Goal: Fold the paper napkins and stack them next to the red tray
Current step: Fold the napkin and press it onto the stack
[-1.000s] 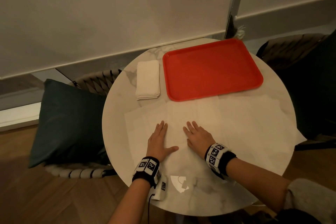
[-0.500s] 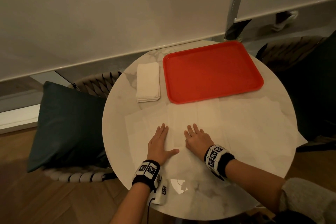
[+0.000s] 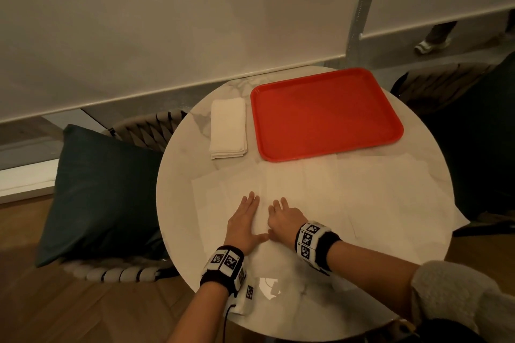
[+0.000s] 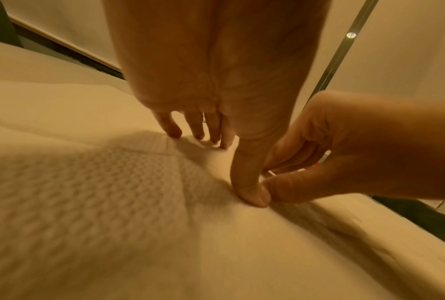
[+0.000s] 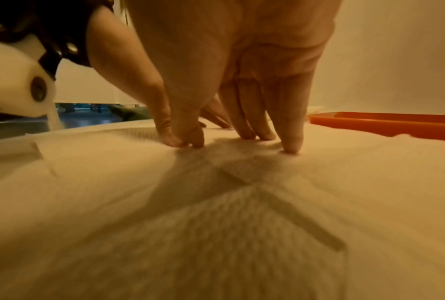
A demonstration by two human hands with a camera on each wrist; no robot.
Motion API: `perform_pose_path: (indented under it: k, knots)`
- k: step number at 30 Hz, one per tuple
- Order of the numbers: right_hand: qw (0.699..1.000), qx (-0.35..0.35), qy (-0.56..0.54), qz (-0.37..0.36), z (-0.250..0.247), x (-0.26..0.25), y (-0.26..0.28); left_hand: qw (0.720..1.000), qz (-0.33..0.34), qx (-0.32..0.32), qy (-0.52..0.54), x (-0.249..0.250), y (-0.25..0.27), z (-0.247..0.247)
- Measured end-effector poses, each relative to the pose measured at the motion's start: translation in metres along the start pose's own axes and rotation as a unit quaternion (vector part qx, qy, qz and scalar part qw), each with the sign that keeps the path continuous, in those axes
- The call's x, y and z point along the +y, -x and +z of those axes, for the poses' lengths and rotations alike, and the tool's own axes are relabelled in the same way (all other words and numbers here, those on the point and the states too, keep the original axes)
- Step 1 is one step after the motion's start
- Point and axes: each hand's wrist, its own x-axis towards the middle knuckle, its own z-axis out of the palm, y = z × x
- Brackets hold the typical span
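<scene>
both hands lie flat with fingers straight: the left hand (image 3: 245, 220) and right hand (image 3: 284, 218) press an unfolded napkin (image 3: 306, 195) onto the table (image 3: 178, 203), probably to smooth it for folding (thumbs touching). folded napkins (image 3: 228, 128) sit just beside the red tray (image 3: 326, 114).

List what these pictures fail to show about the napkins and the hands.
- Unfolded napkins: head view, pale overlapping sheets on a pale table; their number is unclear.
- Folded stack: head view, layers too small to count.
- Napkin under the left hand and right hand: covered.
- Near napkin texture: wrist views, blurred.
</scene>
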Motion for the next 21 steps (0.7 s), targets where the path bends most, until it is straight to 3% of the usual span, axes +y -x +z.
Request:
perform_pose_path:
  k: [7,11,17,21]
  knots:
    - [0.999,0.026,0.028,0.002,0.01,0.004,-0.006,1.0,-0.006,0.0,-0.001,0.006,0.004,-0.004]
    - [0.988,0.083,-0.129,0.008,-0.014,0.023,0.009,1.0,-0.005,-0.011,-0.012,0.005,0.005,-0.005]
    - [0.903,0.196,-0.379,-0.051,-0.072,0.055,0.052,0.998,-0.027,-0.061,-0.019,0.009,0.004,-0.017]
    - [0.821,0.218,-0.524,-0.069,-0.107,0.067,0.07,0.981,-0.045,-0.006,0.187,0.025,0.004,-0.044]
